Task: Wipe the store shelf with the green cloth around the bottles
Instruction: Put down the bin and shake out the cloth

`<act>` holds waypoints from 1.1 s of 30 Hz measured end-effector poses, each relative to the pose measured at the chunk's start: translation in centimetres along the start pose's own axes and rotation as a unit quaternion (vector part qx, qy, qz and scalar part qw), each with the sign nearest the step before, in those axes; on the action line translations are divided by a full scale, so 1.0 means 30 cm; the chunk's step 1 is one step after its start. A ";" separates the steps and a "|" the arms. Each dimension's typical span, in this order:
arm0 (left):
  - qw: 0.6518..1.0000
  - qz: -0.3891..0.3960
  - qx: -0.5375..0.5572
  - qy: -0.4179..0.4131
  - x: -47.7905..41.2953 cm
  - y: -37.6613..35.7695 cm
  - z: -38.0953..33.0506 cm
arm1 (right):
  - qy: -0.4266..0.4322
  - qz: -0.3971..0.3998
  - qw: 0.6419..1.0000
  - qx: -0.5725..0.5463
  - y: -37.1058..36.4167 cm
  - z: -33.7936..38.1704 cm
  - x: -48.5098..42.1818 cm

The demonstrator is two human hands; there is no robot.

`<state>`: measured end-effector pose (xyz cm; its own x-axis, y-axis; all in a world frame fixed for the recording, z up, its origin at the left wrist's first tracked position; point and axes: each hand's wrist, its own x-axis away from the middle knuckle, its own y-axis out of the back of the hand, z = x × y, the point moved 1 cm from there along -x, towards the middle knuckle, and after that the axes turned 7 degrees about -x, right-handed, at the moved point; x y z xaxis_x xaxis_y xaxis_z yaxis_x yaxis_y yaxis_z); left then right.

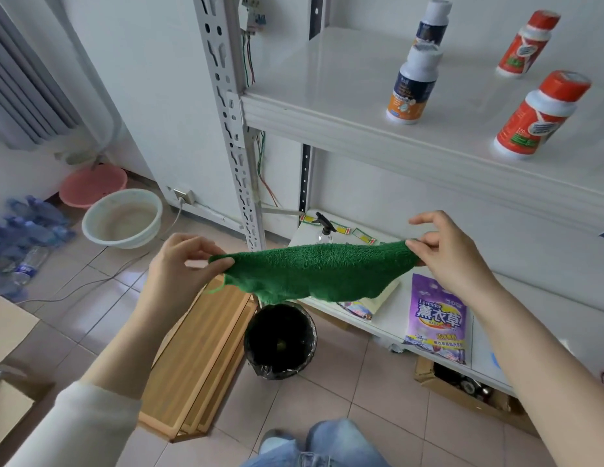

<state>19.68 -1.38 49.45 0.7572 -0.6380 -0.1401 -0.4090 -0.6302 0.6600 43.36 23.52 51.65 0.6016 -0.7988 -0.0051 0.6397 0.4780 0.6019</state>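
Sleeve [84, 429]: cream, soft plain fabric, lower left of the frame; the cuff ends partway along the forearm.
Left hand [179, 264]: bare, left of centre.
Right hand [452, 261]: bare, right of centre.
Right arm [536, 348]: bare down to the lower right edge.
Jeans [327, 446]: light blue washed denim, bottom centre.

A black bin [280, 338] stands on the tiled floor [344, 399], touching wooden boards [199, 358]. A white basin [123, 219] sits just beside a pink basin [93, 185]. A purple bag [437, 318] lies right of the bin.
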 end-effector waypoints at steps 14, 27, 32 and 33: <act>0.969 0.061 0.239 0.018 -0.051 0.111 -0.096 | -0.001 0.167 0.983 -0.075 -0.007 0.019 -0.030; 0.919 0.102 0.376 0.059 0.076 -0.103 -0.360 | 0.048 0.138 0.932 -0.333 -0.192 0.295 0.132; 0.907 0.169 0.386 -0.008 0.048 -0.059 -0.390 | 0.022 0.068 0.930 -0.361 -0.159 0.294 0.133; 0.920 0.157 0.358 -0.033 0.037 -0.046 -0.386 | 0.009 0.064 0.926 -0.373 -0.151 0.293 0.131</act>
<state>26.99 3.90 56.94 0.5223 -0.8484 -0.0860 -0.8504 -0.5257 0.0225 38.62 15.00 55.92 0.6983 -0.7158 0.0108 0.7115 0.6923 -0.1206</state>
